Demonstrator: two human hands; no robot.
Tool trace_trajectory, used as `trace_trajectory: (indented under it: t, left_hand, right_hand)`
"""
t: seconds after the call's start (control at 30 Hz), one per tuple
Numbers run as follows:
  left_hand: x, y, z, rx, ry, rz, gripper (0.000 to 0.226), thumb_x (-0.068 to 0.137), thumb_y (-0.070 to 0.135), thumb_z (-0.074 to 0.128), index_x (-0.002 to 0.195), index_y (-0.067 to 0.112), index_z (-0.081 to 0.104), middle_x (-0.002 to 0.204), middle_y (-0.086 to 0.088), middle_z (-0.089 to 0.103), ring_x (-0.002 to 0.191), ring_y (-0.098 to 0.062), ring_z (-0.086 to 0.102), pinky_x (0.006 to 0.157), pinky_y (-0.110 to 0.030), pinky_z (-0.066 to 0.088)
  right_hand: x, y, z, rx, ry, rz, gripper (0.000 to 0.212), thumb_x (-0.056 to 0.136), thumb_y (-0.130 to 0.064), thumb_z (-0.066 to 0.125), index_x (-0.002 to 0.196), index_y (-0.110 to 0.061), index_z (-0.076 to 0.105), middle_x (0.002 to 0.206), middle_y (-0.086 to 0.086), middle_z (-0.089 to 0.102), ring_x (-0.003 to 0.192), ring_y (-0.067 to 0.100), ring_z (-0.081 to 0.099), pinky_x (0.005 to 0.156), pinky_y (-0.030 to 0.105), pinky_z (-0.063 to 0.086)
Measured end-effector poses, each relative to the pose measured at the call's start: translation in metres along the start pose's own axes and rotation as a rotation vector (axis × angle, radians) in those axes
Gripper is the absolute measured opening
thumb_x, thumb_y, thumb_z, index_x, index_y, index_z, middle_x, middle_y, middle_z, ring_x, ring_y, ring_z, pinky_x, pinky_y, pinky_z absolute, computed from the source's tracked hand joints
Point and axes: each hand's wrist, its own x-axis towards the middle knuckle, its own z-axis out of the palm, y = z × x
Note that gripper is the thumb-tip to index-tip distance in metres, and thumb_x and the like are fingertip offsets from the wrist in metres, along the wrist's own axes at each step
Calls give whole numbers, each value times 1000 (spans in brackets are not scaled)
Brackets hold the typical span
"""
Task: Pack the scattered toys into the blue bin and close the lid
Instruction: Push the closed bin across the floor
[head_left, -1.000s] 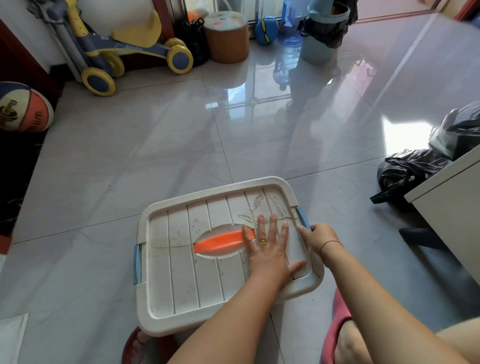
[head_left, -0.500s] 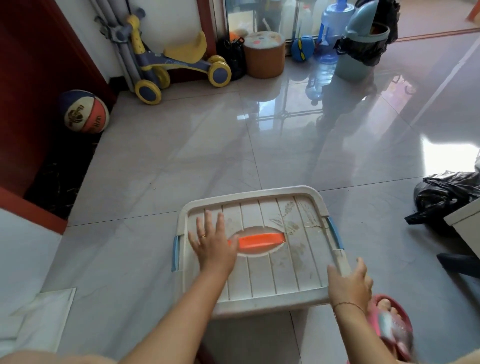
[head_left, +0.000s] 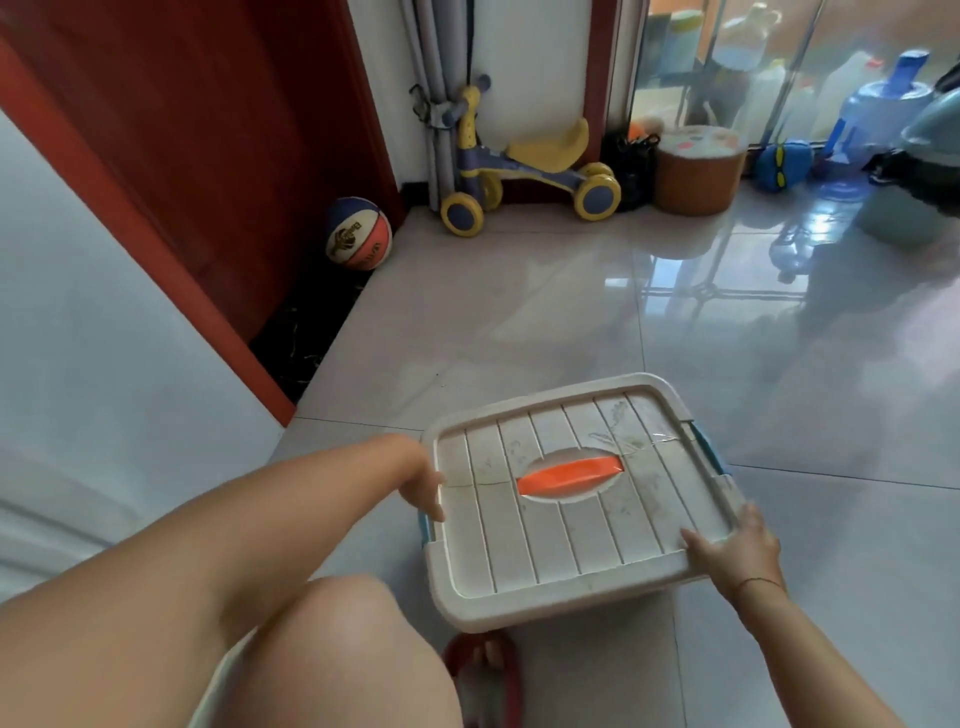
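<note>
A person crouched on the tiled floor works at a toy bin with its white lid already seated flat; the bin's own walls are hidden beneath it. The orange handle marks the lid's long axis, which runs across the body from left to right, with a blue latch at each short end. The left hand hangs over the left rim with fingers pointing down, directly above the left latch; blur makes it impossible to tell whether it grips anything. The right hand lies spread and flat on the near right corner, holding nothing. The right latch sits farther along that edge, away from the body. The left hand is thus the nearer to its clasp, and fastening looks likely to start there; the right must first slide forward along the rim.
</note>
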Motion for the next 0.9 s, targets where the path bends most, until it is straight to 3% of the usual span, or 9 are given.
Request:
trace_trajectory:
  t: [0.1, 0.2, 0.3, 0.43, 0.6, 0.77, 0.9]
  left_hand:
    - [12, -34, 35, -186, 147, -52, 74, 91, 57, 43, 151, 19, 18, 160, -5, 4, 145, -29, 15, 116, -49, 19]
    - [13, -47, 97, -361, 284, -181, 82, 91, 58, 41, 152, 17, 6, 160, -4, -13, 148, -26, -2, 118, -49, 8]
    - [3, -58, 149, -433, 282, -294, 85, 91, 59, 36, 152, 14, 0, 159, -6, -18, 147, -26, -9, 119, -48, 1]
    - [-34, -78, 202, -467, 138, -365, 91, 87, 67, 36, 152, 15, 0, 159, -9, -15, 147, -27, -8, 118, -48, -1]
    - [-84, -107, 254, -498, -133, -384, 101, 80, 68, 51, 152, 17, 2, 160, -8, -6, 147, -28, 0, 119, -48, 2]
    - [-121, -134, 284, -463, -436, -338, 91, 81, 73, 44, 151, 21, 17, 158, 0, 19, 142, -26, 26, 113, -41, 27]
    - [-131, -130, 301, -525, -507, -379, 77, 88, 65, 40, 147, 18, 27, 153, -5, 30, 137, -27, 34, 109, -39, 30]
  right_hand:
    - [27, -35, 27, -51, -92, -85, 83, 75, -34, 74, 139, -8, 28, 134, 25, 36, 119, 40, 42, 100, 53, 40]
    - [46, -70, 62, -130, -180, -182, 87, 71, -39, 76, 137, -8, 29, 131, 24, 43, 118, 39, 44, 98, 52, 43]
    - [44, -109, 96, -236, -269, -311, 80, 74, -36, 74, 134, -5, 30, 127, 25, 44, 114, 39, 45, 93, 47, 43]
    - [18, -153, 145, -284, -439, -443, 73, 79, -32, 70, 135, -13, 27, 130, 22, 37, 109, 40, 49, 92, 44, 44]
    - [-30, -180, 199, -307, -651, -572, 73, 82, -27, 69, 140, -17, 25, 139, 17, 31, 116, 34, 43, 97, 39, 40]
    - [-70, -183, 229, -372, -850, -716, 73, 82, -26, 68, 139, -26, 22, 144, 8, 28, 117, 28, 41, 100, 43, 42]
    - [-90, -183, 248, -383, -895, -785, 82, 87, -27, 64, 148, -23, 9, 150, 5, 21, 127, 28, 37, 107, 40, 36]
